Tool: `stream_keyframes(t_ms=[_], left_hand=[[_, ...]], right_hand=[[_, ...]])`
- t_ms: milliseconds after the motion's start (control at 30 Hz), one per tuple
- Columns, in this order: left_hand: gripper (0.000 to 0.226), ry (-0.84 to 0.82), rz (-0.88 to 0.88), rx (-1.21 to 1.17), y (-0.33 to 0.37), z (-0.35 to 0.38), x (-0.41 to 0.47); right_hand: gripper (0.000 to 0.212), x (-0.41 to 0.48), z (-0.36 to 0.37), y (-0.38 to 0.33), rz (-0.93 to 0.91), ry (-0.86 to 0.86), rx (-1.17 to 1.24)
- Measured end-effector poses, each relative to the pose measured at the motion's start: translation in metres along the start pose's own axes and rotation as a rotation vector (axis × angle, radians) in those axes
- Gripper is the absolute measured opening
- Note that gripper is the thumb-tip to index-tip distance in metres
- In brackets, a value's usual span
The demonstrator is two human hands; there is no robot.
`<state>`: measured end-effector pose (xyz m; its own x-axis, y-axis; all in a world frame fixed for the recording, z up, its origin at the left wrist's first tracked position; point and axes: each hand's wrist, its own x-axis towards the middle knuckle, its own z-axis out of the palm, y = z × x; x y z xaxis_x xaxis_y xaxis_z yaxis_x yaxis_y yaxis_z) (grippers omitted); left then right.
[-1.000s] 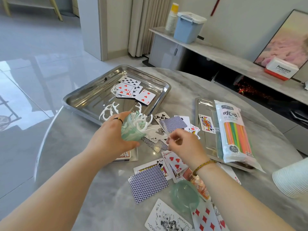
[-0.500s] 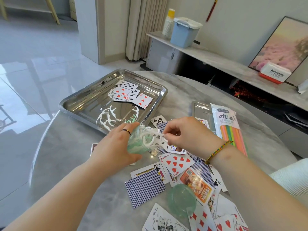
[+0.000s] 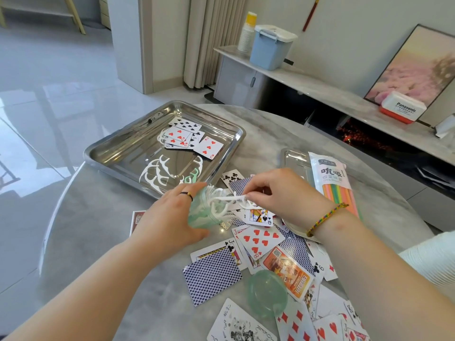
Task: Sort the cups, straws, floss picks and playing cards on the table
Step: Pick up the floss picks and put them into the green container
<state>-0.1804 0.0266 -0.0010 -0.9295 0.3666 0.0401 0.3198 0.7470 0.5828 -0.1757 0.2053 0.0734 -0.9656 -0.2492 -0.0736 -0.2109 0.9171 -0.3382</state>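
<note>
Head view: a floss pick goes into the green container.

The right hand (image 3: 283,193), which a second ago was down among the scattered playing cards (image 3: 258,238), has come across with a white floss pick (image 3: 230,198) pinched between thumb and fingertips, its end now at the mouth of the green container (image 3: 203,209). The left hand (image 3: 170,217) stays wrapped around that container, tilted toward the right hand and already crowded with picks. More floss picks (image 3: 157,173) and a few cards lie in the steel tray (image 3: 118,153) behind; the green lid (image 3: 267,292) rests on the table (image 3: 98,230) among the cards. The straw packet (image 3: 333,183) sits on a second tray at the right. Sorting looks early: most cards are unsorted.
</note>
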Motion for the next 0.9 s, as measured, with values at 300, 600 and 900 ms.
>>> stream_keyframes(t_ms=[300, 600, 900], left_hand=[[0.084, -0.023, 0.025, -0.073, 0.005, 0.006, -0.003], [0.085, -0.039, 0.001, -0.018, 0.001, 0.004, -0.002], [0.086, -0.030, -0.032, -0.014, -0.001, 0.002, 0.000]], right_hand=[[0.018, 0.006, 0.030, -0.019, -0.032, 0.156, 0.180], [0.020, 0.001, 0.035, 0.074, 0.435, 0.091, 0.052], [0.029, 0.006, 0.061, 0.090, 0.392, 0.049, -0.117]])
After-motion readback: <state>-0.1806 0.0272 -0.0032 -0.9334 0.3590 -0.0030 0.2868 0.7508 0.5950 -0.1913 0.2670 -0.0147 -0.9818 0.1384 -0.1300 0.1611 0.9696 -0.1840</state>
